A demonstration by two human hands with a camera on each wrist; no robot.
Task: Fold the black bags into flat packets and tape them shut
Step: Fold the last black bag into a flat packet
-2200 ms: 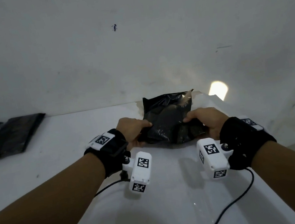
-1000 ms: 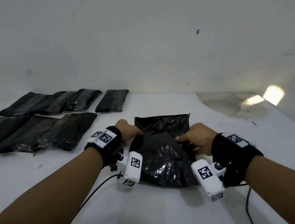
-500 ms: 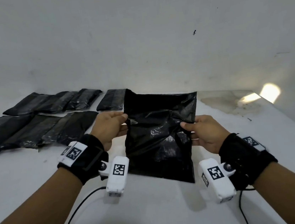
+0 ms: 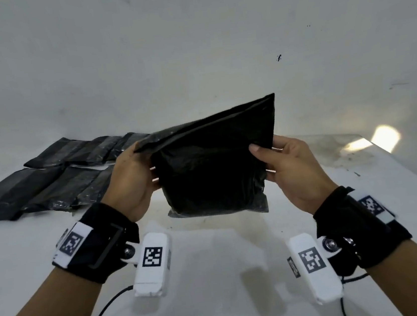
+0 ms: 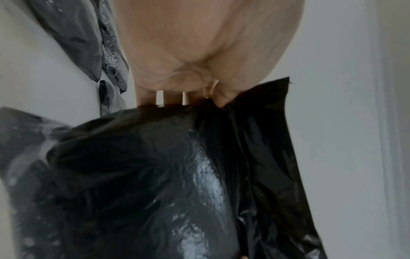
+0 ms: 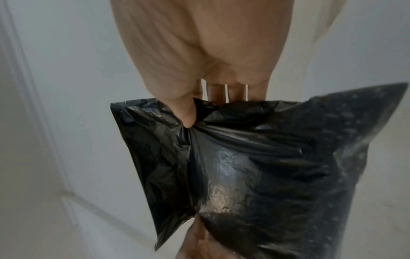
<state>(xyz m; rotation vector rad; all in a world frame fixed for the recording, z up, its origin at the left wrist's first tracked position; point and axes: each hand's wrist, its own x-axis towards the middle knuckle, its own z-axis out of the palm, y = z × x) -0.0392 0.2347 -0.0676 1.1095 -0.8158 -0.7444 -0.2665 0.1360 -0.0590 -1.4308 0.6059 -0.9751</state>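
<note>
I hold a black plastic bag (image 4: 213, 165) up in the air above the white table (image 4: 215, 262), its upper part tipped away from me. My left hand (image 4: 136, 177) grips the bag's left edge, thumb in front and fingers behind. My right hand (image 4: 281, 164) pinches the right edge the same way. In the left wrist view the bag (image 5: 155, 184) bulges glossy under the left hand (image 5: 199, 52). The right wrist view shows the thumb of my right hand (image 6: 186, 112) dug into the crinkled bag (image 6: 255, 166). The bag looks filled and puffy.
Several folded black packets (image 4: 55, 182) lie in two rows on the table at the left, behind my left hand. A white wall (image 4: 188, 42) rises right behind the table. A bright light patch (image 4: 386, 136) sits at the far right corner.
Both hands have lifted the bag off the table and raised it toward me. Its top now tilts away.
</note>
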